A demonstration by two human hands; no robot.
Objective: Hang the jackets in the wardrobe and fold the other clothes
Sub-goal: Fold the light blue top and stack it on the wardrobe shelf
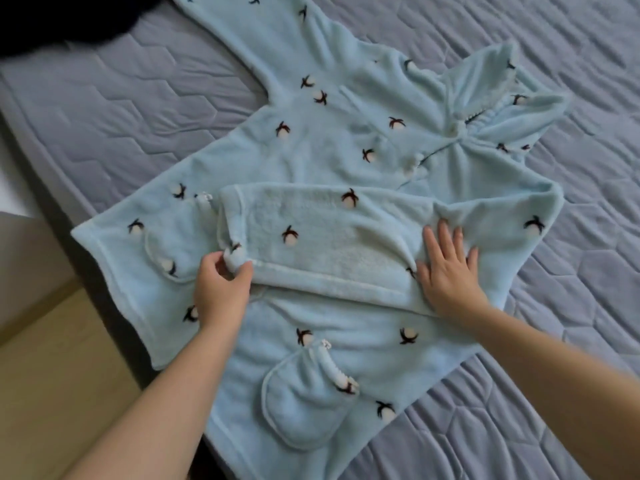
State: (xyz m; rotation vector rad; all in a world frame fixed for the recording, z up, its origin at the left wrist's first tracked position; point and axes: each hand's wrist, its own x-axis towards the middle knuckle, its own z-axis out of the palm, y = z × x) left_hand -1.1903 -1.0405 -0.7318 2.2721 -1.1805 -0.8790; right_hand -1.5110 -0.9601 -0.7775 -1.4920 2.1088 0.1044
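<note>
— From where does the head view look?
— From above and behind the left hand point(221, 289) and right hand point(446, 271), close, facing forward and down.
— Beyond the hands?
— The bed point(121, 109) stretches ahead.

No text, label, brand or number can be read anywhere, neither on the fleece top point(329, 161) nor on the bed cover point(138, 109).
</note>
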